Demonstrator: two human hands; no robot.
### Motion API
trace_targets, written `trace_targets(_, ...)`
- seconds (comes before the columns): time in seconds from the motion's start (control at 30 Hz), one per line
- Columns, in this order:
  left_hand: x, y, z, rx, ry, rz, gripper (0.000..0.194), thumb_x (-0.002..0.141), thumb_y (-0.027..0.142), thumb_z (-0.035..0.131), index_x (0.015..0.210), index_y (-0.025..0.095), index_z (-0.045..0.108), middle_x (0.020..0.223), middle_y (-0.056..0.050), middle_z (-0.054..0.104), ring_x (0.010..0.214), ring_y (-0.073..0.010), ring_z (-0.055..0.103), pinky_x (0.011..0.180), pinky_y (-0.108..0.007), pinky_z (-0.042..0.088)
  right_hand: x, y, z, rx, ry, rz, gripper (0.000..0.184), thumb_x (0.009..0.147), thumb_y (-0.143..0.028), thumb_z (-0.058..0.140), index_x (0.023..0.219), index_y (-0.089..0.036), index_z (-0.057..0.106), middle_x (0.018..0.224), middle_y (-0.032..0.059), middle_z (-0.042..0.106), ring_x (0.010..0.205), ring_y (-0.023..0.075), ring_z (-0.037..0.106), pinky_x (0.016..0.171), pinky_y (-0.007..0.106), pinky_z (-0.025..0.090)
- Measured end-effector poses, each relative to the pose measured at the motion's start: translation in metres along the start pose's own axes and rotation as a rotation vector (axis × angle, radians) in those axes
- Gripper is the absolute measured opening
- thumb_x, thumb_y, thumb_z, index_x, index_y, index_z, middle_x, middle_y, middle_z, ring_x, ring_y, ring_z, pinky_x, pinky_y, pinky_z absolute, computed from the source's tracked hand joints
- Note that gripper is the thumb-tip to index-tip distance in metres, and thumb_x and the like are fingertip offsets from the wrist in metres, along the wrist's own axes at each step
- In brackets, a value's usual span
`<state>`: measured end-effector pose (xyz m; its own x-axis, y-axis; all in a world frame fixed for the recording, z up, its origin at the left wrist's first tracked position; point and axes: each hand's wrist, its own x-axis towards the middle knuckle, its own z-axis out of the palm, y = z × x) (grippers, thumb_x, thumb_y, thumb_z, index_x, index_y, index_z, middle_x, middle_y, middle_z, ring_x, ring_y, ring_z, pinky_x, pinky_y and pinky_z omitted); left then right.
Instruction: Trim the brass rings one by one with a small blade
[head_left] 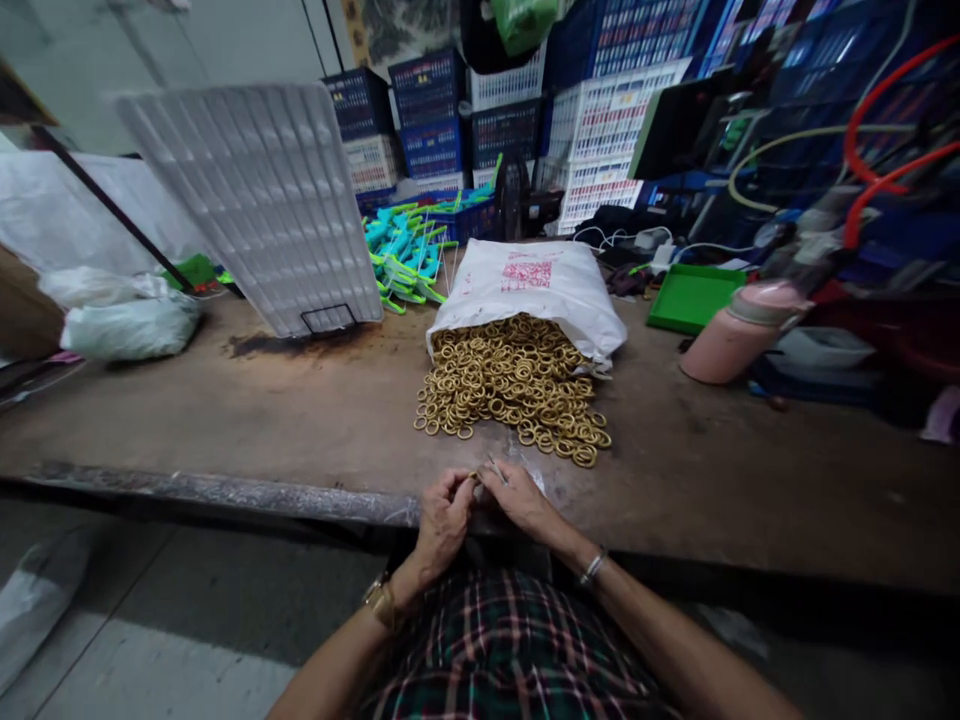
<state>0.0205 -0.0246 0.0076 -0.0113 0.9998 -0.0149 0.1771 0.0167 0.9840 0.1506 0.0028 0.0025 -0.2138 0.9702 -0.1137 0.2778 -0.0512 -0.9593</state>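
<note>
My left hand (442, 520) is closed, thumb and forefinger pinching a small brass-coloured ring (473, 476), mostly hidden by the fingertips. Beside it, my right hand (521, 500) is closed around a thin, pale metal tool (495, 467); its exact kind is too small to make out. The fingertips of both hands nearly meet at the table's front edge. Just beyond them spreads a heap of brass-coloured rings (510, 385), spilling from the mouth of a white woven sack (540, 285) with red printing that lies on its side.
The brown worktable (315, 420) carries a ribbed translucent panel (255, 200) on the left and turquoise-and-lime plastic pieces (409, 255) behind. At the right are a green tray (694, 298) and a tilted pink bottle (724, 340). Stacked crates (431, 110) stand at the back.
</note>
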Motion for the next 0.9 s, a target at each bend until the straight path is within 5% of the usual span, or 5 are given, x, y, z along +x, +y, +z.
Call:
trace_targets(0.13,-0.001,-0.003,0.001,-0.013,-0.026,-0.019,0.023,0.079,0.036,0.052,0.080,0.015,0.062,0.063,0.001,0.056,0.052,-0.0089,0.044,0.051,-0.020,0.035,-0.005,0.002,0.002,0.302,-0.131,0.206,0.036,0.079,-0.051,0.040,0.063,-0.019,0.047,0.047,-0.0070,0.042,0.034,0.0044,0.024,0.035,0.019,0.019)
trace_targets(0.23,-0.003,-0.001,0.002,-0.096,-0.070,-0.104,0.026,0.078,0.039,0.053,0.082,0.014,0.060,0.062,0.001,0.056,0.048,-0.0074,0.042,0.047,-0.020,0.034,-0.004,0.002,0.003,0.378,-0.112,0.245,0.034,0.077,-0.050,0.042,0.063,-0.019,0.046,0.042,-0.0096,0.035,0.032,0.0043,0.020,0.034,0.019,0.016)
trace_targets(0.47,-0.005,0.002,-0.003,-0.276,-0.174,-0.314,0.031,0.074,0.045,0.057,0.081,0.014,0.054,0.062,0.003,0.052,0.046,-0.0056,0.044,0.047,-0.019,0.036,0.002,0.002,0.004,0.117,0.043,0.106,0.024,0.072,-0.038,0.049,0.059,-0.018,0.047,0.051,-0.0064,0.044,0.046,0.0065,0.035,0.045,0.019,0.029)
trace_targets(0.7,-0.004,-0.007,-0.004,-0.441,-0.214,-0.350,0.032,0.076,0.046,0.056,0.081,0.015,0.050,0.062,0.003,0.050,0.046,-0.0048,0.042,0.046,-0.018,0.034,0.005,0.005,0.002,-0.006,0.041,0.016,0.022,0.077,-0.034,0.041,0.062,-0.019,0.048,0.056,-0.0038,0.048,0.054,0.0097,0.042,0.054,0.021,0.033)
trace_targets(0.9,-0.002,-0.003,-0.004,-0.467,-0.185,-0.328,0.031,0.076,0.046,0.056,0.080,0.015,0.049,0.063,0.003,0.050,0.047,-0.0051,0.043,0.046,-0.018,0.035,-0.001,0.010,-0.005,-0.429,0.041,-0.086,0.016,0.077,-0.021,0.036,0.067,-0.019,0.049,0.058,-0.0009,0.050,0.055,0.0117,0.044,0.054,0.022,0.029)
